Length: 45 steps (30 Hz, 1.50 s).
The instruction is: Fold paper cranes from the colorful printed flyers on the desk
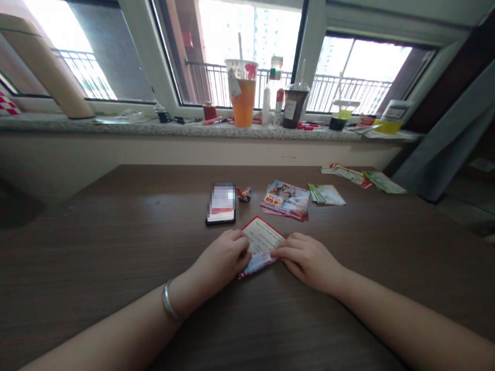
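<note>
A printed flyer [262, 238] with a red border lies on the brown wooden table [116, 247], partly folded so its coloured side shows along the near edge. My left hand [224, 257] presses on the flyer's left side with its fingers curled over the paper. My right hand [305, 257] pinches the fold at the right side. A silver bangle [169, 303] sits on my left wrist.
Beyond the hands lie a black phone [220, 203], a small wrapped sweet [244, 194], a stack of colourful flyers [286, 200] and more leaflets [326, 194] to the right. The windowsill holds an orange drink cup [243, 98], a dark drink cup [294, 105], bottles and pens.
</note>
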Motion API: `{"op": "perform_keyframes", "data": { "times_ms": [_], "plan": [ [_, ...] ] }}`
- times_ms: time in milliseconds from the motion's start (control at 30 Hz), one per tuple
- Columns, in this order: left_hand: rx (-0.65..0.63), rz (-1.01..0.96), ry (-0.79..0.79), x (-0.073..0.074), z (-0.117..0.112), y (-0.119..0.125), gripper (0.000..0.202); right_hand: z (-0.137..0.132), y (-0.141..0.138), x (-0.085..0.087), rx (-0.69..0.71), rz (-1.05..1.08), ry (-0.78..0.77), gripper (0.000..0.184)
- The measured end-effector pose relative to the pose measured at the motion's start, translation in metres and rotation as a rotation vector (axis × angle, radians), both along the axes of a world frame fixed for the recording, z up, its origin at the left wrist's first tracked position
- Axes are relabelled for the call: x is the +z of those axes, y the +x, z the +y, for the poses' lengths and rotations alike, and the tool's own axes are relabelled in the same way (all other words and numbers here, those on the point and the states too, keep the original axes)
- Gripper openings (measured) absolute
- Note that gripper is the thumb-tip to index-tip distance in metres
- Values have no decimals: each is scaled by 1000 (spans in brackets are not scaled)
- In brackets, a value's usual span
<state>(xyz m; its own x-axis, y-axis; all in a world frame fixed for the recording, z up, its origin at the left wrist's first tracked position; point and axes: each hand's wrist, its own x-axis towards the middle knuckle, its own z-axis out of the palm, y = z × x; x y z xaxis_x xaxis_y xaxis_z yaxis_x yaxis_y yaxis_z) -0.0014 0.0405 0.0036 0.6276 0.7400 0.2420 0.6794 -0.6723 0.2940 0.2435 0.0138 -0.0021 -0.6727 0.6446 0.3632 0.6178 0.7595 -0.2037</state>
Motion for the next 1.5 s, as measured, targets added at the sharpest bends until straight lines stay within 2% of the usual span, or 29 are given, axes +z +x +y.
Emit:
{"op": "perform_keyframes", "data": {
  "times_ms": [367, 500, 600, 733, 900, 1000, 1200, 1500],
  "plan": [
    [-4, -61, -2, -10, 1, -5, 7, 1, 1, -5, 19, -18, -5, 25],
    [-141, -73, -3, -11, 1, -10, 22, 2, 0, -6, 25, -14, -11, 25],
    [-170, -20, 4, -4, -6, -9, 25, 2, -1, -6, 23, -11, -22, 26],
    [-153, 106, 58, 7, -20, -4, 16, 1, -2, -6, 15, -8, -29, 27],
    [-163, 287, 174, 0, -25, 0, 25, 2, 0, -9, -23, -21, -22, 28],
    [-130, 327, 231, -5, -27, 1, 33, 3, 3, -11, -28, -32, -26, 30],
    [-43, 406, 274, -2, -39, 5, 29, 5, 4, -12, -31, -32, -73, 31],
    [-47, 421, 301, -3, -38, 7, 25, 5, 5, -13, -53, -12, -96, 31]
  ]
}}
